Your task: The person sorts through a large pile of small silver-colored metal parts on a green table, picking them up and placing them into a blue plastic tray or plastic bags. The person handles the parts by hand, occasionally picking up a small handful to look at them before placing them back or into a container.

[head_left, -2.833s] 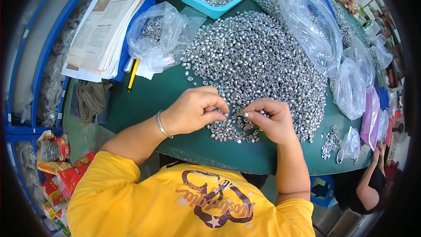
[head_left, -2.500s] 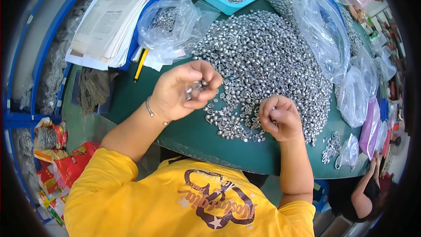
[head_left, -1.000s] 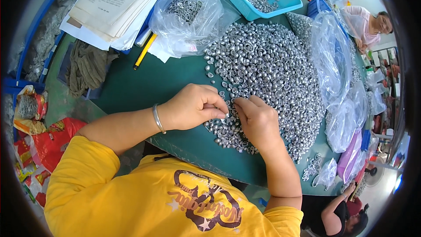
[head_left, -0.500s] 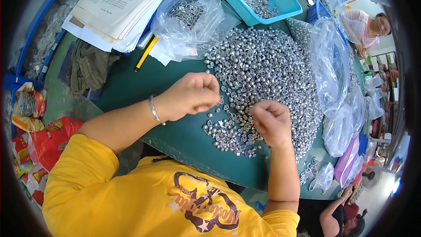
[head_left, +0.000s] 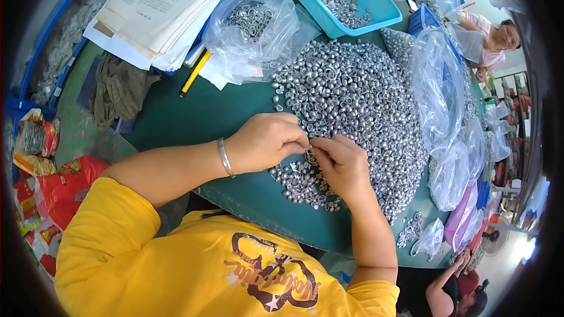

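Over the near edge of a big heap of small silver metal pieces (head_left: 364, 105), my two hands meet fingertip to fingertip. My left hand (head_left: 265, 142), with a silver bangle (head_left: 224, 157) on its wrist, is closed in a pinch. Against it my right hand (head_left: 345, 167) pinches too, thumb and forefinger pressed together. Anything between the fingertips is too small to name. Many heap pieces are rounded like little domes, others like open rings. A smaller cluster of the same pieces (head_left: 302, 186) lies just below my hands on the green table (head_left: 194, 111).
Beyond the heap stands a turquoise basket (head_left: 376, 20) holding metal bits. A clear bag of rings (head_left: 249, 23), a yellow pen (head_left: 195, 74) and stacked papers (head_left: 153, 14) lie at the far left. Plastic bags (head_left: 437, 88) line the right. Other people (head_left: 493, 41) sit on the right.
My hands were apart and have come together at the fingertips. The right hand moved left; the left hand moved slightly right and down.
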Demonstrator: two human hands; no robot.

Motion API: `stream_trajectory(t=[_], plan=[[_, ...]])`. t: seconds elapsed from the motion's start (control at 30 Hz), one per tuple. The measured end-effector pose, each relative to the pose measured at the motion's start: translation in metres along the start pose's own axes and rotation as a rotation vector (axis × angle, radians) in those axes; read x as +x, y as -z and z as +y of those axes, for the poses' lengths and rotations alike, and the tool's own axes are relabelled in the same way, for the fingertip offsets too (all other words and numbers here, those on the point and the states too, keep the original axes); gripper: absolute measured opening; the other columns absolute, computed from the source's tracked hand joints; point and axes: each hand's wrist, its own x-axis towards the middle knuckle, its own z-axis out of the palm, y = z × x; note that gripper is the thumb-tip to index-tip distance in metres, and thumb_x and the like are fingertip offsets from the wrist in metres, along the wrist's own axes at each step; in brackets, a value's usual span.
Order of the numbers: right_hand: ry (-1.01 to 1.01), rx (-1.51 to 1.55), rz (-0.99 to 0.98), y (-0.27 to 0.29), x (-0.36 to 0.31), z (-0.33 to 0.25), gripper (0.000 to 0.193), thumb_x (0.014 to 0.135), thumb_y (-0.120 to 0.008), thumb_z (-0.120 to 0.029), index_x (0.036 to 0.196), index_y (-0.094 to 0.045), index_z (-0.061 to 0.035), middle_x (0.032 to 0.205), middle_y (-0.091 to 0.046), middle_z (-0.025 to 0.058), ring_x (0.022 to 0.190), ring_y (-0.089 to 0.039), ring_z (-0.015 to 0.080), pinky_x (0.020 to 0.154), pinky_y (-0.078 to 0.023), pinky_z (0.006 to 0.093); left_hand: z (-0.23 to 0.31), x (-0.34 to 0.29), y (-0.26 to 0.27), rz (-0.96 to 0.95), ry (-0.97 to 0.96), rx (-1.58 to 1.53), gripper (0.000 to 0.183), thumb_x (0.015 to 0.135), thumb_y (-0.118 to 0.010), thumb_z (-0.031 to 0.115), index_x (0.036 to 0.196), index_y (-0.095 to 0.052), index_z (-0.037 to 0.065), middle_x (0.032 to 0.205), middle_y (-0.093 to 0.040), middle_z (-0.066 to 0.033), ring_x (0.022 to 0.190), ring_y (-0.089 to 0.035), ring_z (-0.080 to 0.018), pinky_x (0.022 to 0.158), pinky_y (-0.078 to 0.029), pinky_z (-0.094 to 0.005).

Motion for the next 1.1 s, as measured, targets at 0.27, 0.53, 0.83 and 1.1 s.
stream_trajectory(t=[0.27,0.53,0.83,1.1], plan=[[-0.096,0.598,-0.062,0.017,-0.004,0.004,0.014,0.068,-0.070,0.000,0.081,-0.069,-0.0054,0.061,-0.057,0.0028,0.053,-0.052,0.0100,0.048,-0.039,0.0218,0.009,0.006,0.019,-0.100,0.200,-0.542,0.011,0.069,-0.071,0.000,0.078,-0.067,0.005,0.068,-0.055,0.0000,0.060,-0.049,-0.0086,0.053,-0.038,-0.0208],[-0.072,0.631,-0.052,0.012,-0.006,0.003,0.014,0.069,-0.069,0.002,0.082,-0.069,-0.0034,0.064,-0.059,0.0037,0.054,-0.052,0.0091,0.048,-0.039,0.0210,-0.015,-0.003,0.016,-0.033,0.422,-1.068,0.011,0.078,-0.059,0.002,0.089,-0.057,0.004,0.074,-0.055,-0.0053,0.059,-0.046,-0.0062,0.040,-0.028,-0.0179],[-0.648,0.904,-0.203,0.022,0.014,-0.002,0.012,0.073,-0.069,-0.002,0.085,-0.067,0.0010,0.070,-0.063,0.0025,0.056,-0.051,0.0049,0.048,-0.039,0.0181,-0.006,0.014,0.041,0.141,0.695,-1.362,0.004,0.083,-0.055,0.008,0.082,-0.051,0.005,0.058,-0.041,0.0013,0.042,-0.034,-0.0045,0.035,-0.023,-0.0176],[-0.554,0.957,0.319,0.080,0.137,0.026,0.016,0.082,-0.059,-0.019,0.079,-0.060,-0.0032,0.051,-0.041,-0.0027,0.041,-0.032,0.0072,0.037,-0.022,0.0224,-0.009,0.020,0.048,0.274,0.697,-1.239,0.006,0.082,-0.058,0.008,0.082,-0.052,0.006,0.057,-0.041,0.0034,0.041,-0.032,-0.0033,0.034,-0.020,-0.0181]])
